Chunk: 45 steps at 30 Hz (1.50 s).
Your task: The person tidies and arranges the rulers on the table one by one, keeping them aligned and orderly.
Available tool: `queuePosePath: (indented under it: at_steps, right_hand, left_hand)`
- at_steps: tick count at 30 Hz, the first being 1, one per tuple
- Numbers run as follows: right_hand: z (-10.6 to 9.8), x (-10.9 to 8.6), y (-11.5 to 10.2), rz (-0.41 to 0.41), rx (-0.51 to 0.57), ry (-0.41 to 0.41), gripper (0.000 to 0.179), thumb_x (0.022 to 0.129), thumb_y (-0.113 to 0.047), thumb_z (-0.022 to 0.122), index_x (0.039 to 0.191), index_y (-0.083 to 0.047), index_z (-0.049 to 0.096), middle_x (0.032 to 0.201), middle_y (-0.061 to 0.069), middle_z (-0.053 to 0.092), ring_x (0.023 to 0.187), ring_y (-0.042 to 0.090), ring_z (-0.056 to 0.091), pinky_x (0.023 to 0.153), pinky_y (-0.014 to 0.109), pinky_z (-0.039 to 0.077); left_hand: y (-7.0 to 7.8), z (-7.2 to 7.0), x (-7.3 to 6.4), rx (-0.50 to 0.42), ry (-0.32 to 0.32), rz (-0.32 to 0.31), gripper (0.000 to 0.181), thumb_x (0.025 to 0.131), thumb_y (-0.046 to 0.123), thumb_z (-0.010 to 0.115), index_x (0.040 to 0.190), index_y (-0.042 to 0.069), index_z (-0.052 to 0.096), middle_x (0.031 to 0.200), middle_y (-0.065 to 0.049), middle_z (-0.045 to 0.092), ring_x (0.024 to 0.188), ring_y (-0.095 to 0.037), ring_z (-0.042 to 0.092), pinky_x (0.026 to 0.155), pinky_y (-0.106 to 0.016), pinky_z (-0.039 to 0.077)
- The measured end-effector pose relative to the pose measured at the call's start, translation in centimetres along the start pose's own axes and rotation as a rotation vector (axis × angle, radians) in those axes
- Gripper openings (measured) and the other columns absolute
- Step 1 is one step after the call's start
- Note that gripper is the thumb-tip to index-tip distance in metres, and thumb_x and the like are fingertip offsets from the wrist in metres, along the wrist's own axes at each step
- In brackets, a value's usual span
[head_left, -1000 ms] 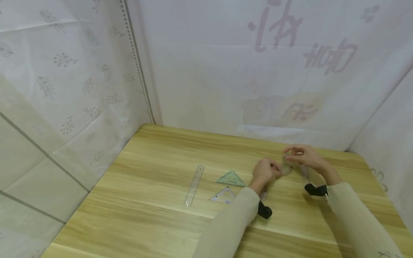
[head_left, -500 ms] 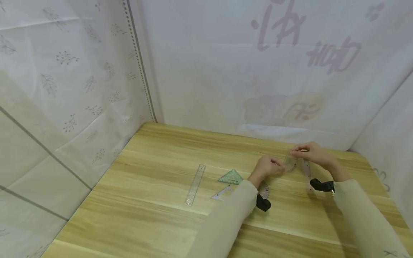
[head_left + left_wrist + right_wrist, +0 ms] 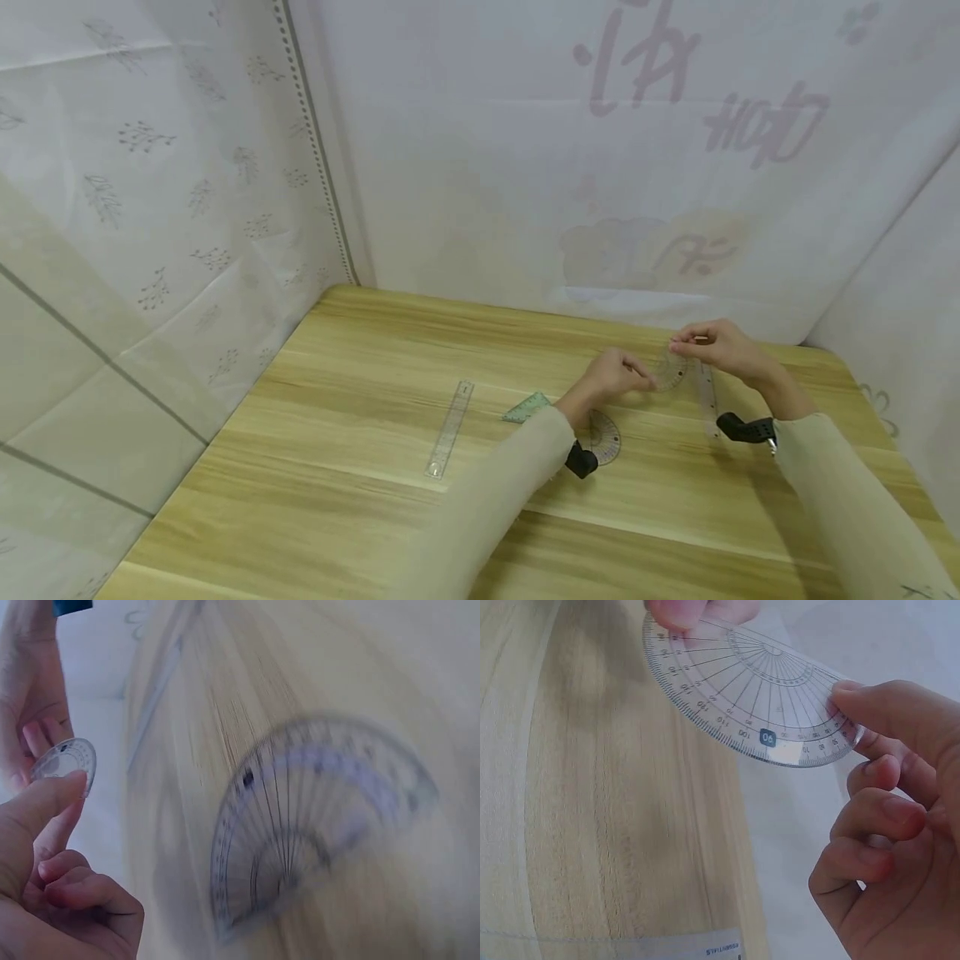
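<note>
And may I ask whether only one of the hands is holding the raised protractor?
No, the right wrist view shows the left hand pinching one end of the clear protractor, the right hand the other.

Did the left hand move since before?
Yes. In the head view, the left hand has gone up the picture a little, judged against the leftmost ruler on the table.

Passable: table (image 3: 322,433) left of leftmost ruler (image 3: 450,429) | Gap, left hand (image 3: 611,374) to right hand (image 3: 722,347): barred by 1 protractor (image 3: 735,697)
</note>
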State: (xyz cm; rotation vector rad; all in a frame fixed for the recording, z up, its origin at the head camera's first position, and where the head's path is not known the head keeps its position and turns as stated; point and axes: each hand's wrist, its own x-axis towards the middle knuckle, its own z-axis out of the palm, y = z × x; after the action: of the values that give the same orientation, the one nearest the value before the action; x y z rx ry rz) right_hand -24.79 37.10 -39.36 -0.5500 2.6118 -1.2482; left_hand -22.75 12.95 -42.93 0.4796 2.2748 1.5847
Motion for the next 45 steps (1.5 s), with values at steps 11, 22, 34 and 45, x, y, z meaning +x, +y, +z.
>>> queuePosePath:
  at_steps: [11,22,34,45]
  right_hand:
    - [0.5,-0.1,-1.8,0.003,0.031,0.047,0.027,0.103,-0.022,0.065,0.114,0.001,0.074,0.120,0.018,0.062,0.107,0.030,0.060,0.079,0.043,0.048]
    - [1.4,-0.4,-3.4,-0.060,0.064,0.029,0.019,0.102,-0.016,0.066,0.107,0.000,0.075,0.102,0.014,0.062,0.083,0.029,0.059,0.071,0.036,0.048]
    - [2.7,-0.5,-4.8,-0.094,0.070,-0.033,0.014,0.099,-0.010,0.069,0.105,0.000,0.075,0.093,0.012,0.061,0.079,0.026,0.056,0.074,0.034,0.050]
    - [4.0,-0.8,-5.4,-0.093,0.032,-0.070,0.009,0.097,-0.014,0.072,0.100,-0.007,0.077,0.091,0.009,0.061,0.077,0.019,0.054,0.069,0.035,0.049]
  left_hand:
    - [0.3,-1.3,-0.3,-0.003,-0.047,0.083,0.005,0.088,0.011,0.083,0.086,0.007,0.081,0.098,0.003,0.065,0.053,-0.006,0.028,0.050,-0.022,0.025]
    - [-0.1,-2.5,-2.0,0.034,-0.073,0.179,0.004,0.088,0.012,0.083,0.088,0.008,0.081,0.086,0.010,0.058,0.054,-0.006,0.029,0.062,-0.021,0.031]
    - [-0.9,-3.5,-3.8,0.071,-0.127,0.230,0.006,0.089,0.012,0.082,0.090,0.006,0.080,0.055,0.003,0.031,0.048,-0.007,0.024,0.050,-0.019,0.025]
    - [-1.3,-3.9,-5.7,0.090,-0.154,0.232,0.005,0.088,0.011,0.082,0.088,0.006,0.080,0.059,0.003,0.035,0.051,-0.006,0.027,0.051,-0.019,0.027]
